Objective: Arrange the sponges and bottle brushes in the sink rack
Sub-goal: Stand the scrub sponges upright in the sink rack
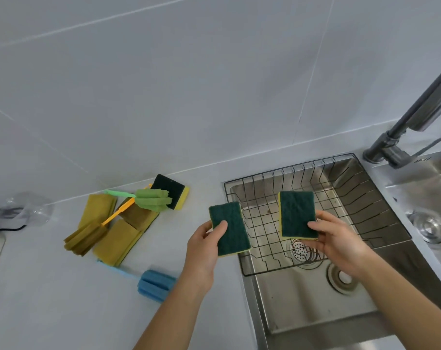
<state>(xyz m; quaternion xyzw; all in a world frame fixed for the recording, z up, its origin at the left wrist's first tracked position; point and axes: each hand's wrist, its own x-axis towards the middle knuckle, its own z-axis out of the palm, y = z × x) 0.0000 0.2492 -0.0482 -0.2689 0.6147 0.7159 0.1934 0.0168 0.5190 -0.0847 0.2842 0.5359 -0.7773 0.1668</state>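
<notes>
My left hand grips a green-and-yellow sponge at the rack's left edge. A second green-and-yellow sponge is held by my right hand above the black wire sink rack, which hangs in the steel sink. On the counter to the left lie a third scouring sponge, a green bottle brush, an orange-handled brush with an olive head, a blue bottle brush and several yellow-brown sponge cloths.
A dark faucet rises at the back right of the sink. A second basin with a drain lies to the right. A clear glass stands at the far left against the tiled wall.
</notes>
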